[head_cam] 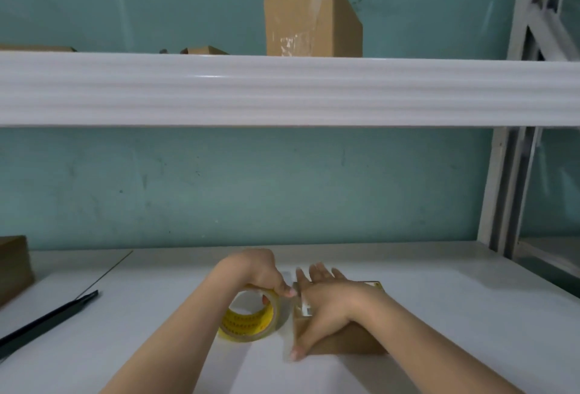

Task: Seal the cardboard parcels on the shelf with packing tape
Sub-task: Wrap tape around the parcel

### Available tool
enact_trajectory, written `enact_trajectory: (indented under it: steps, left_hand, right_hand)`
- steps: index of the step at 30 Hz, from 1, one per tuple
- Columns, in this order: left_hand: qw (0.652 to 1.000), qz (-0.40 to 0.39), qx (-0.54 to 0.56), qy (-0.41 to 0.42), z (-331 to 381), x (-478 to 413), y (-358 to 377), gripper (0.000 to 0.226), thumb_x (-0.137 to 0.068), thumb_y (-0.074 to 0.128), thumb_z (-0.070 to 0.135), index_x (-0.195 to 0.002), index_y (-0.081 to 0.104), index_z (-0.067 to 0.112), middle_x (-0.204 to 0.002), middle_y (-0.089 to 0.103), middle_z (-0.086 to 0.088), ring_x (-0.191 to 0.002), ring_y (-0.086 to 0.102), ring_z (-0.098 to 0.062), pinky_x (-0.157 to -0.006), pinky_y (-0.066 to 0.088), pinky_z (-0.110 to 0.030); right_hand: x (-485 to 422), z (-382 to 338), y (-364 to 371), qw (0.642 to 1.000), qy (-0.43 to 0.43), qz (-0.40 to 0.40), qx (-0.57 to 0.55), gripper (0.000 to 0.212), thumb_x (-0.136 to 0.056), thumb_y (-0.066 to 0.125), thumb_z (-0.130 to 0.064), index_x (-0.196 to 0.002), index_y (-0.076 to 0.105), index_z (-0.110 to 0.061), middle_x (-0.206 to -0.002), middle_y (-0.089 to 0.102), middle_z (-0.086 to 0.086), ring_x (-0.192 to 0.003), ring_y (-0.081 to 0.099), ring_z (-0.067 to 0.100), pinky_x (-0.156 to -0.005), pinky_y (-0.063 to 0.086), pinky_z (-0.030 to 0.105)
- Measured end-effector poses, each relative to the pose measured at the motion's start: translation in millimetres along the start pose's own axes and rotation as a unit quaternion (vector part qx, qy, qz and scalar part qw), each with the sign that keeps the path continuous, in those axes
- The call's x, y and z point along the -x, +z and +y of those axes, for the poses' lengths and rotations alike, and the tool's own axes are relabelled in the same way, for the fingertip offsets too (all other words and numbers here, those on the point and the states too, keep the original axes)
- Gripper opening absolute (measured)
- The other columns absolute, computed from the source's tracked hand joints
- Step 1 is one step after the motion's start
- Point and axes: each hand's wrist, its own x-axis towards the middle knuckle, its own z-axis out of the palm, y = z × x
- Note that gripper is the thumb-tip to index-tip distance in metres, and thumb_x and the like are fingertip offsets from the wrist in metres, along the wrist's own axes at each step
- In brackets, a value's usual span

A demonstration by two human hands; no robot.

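Note:
A small brown cardboard parcel [348, 342] lies on the white shelf [455, 315] in front of me. My right hand [326, 299] lies flat on top of it, fingers straight and spread, thumb down its left side. Just left of the parcel stands a roll of clear packing tape [251, 318] with a yellow core. My left hand [260, 274] grips the top of the roll, fingertips close to the parcel's left edge. A short strip of clear tape seems to run from the roll onto the parcel, but it is hard to make out.
A black pen-like tool [50, 318] lies at the left. A brown box [12, 268] stands at the far left edge. On the upper shelf [282, 89] stand a tall open cardboard box [310, 17] and flatter cardboard pieces [204, 50]. A white frame [514, 193] bounds the right.

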Motion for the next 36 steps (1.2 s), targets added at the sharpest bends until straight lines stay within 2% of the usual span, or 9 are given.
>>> enact_trajectory:
  steps: [5,9,14,19,21,23,26,32,36]
  left_hand:
    - [0.997,0.011,0.075,0.011,-1,9,8,0.044,-0.07,0.066,0.047,-0.043,0.053,0.015,-0.038,0.051,0.003,-0.037,0.046,-0.012,-0.05,0.041,-0.02]
    - [0.976,-0.004,0.214,0.046,-17,22,9,0.054,-0.073,0.063,0.061,-0.054,0.063,0.01,-0.04,0.058,0.0,-0.036,0.053,-0.012,-0.049,0.047,-0.02]
    - [0.828,0.024,0.527,0.188,-42,35,35,0.064,-0.064,0.058,0.069,-0.072,0.073,0.007,-0.041,0.053,-0.009,-0.035,0.047,-0.016,-0.044,0.043,-0.02]
    - [0.756,0.091,0.613,0.211,-40,47,21,0.049,-0.061,0.064,0.058,-0.05,0.063,0.01,-0.036,0.039,-0.006,-0.029,0.035,-0.014,-0.036,0.03,-0.016]
    - [0.769,0.128,0.591,0.205,-42,51,6,0.047,-0.058,0.068,0.055,-0.044,0.056,0.012,-0.038,0.039,-0.004,-0.028,0.032,-0.013,-0.035,0.026,-0.014]
    - [0.819,0.157,0.518,0.191,-45,55,-5,0.054,-0.055,0.07,0.057,-0.044,0.05,0.008,-0.036,0.036,-0.003,-0.027,0.029,-0.013,-0.035,0.024,-0.013]
    - [0.857,0.154,0.465,0.161,-45,59,-5,0.061,-0.058,0.074,0.057,-0.052,0.047,0.003,-0.035,0.031,-0.002,-0.026,0.028,-0.014,-0.036,0.024,-0.014]
    - [0.891,0.11,0.428,0.107,-15,51,19,0.062,-0.055,0.069,0.072,-0.04,0.05,0.015,-0.036,0.043,-0.005,-0.029,0.036,-0.013,-0.039,0.031,-0.018]
    - [0.905,0.072,0.41,0.083,-2,44,17,0.064,-0.048,0.063,0.078,-0.043,0.051,0.016,-0.054,0.048,-0.014,-0.037,0.039,-0.018,-0.042,0.035,-0.02]
  right_hand:
    - [1,-14,7,0.99,-0.048,0.119,-0.051,0.129,-0.053,0.081,-0.054,-0.149,0.001,-0.024,-0.142,0.042,0.006,-0.131,0.037,0.025,-0.105,0.031,0.035]
    - [15,-4,3,0.974,-0.08,0.161,-0.141,0.135,-0.047,0.088,-0.045,-0.149,0.0,-0.031,-0.145,0.041,0.001,-0.132,0.038,0.018,-0.107,0.033,0.03]
    - [39,17,-14,0.93,-0.11,0.155,-0.315,0.135,-0.052,0.091,-0.026,-0.149,-0.001,-0.035,-0.152,0.02,-0.013,-0.133,0.017,-0.008,-0.1,0.018,0.005]
    - [50,15,-16,0.885,-0.141,0.199,-0.397,0.136,-0.039,0.092,-0.03,-0.143,0.006,-0.045,-0.143,0.034,-0.005,-0.138,0.026,-0.001,-0.106,0.023,0.008]
    - [54,15,-20,0.854,-0.154,0.226,-0.443,0.135,-0.034,0.09,-0.028,-0.144,0.012,-0.041,-0.135,0.042,0.001,-0.133,0.037,0.004,-0.108,0.026,0.012]
    - [56,18,-22,0.814,-0.168,0.252,-0.495,0.134,-0.03,0.088,-0.025,-0.145,0.02,-0.032,-0.131,0.049,0.009,-0.124,0.048,0.009,-0.109,0.031,0.021]
    - [56,18,-21,0.793,-0.192,0.261,-0.516,0.13,-0.026,0.09,-0.027,-0.14,0.027,-0.031,-0.129,0.051,0.009,-0.121,0.052,0.012,-0.107,0.037,0.025]
    - [52,16,2,0.708,-0.213,0.263,-0.62,0.13,-0.022,0.095,-0.039,-0.137,0.036,-0.03,-0.11,0.06,0.008,-0.095,0.064,0.014,-0.076,0.051,0.02]
    - [59,26,3,0.734,-0.182,0.219,-0.617,0.118,-0.026,0.093,-0.044,-0.131,0.044,-0.03,-0.114,0.064,0.001,-0.1,0.066,0.014,-0.079,0.051,0.021]
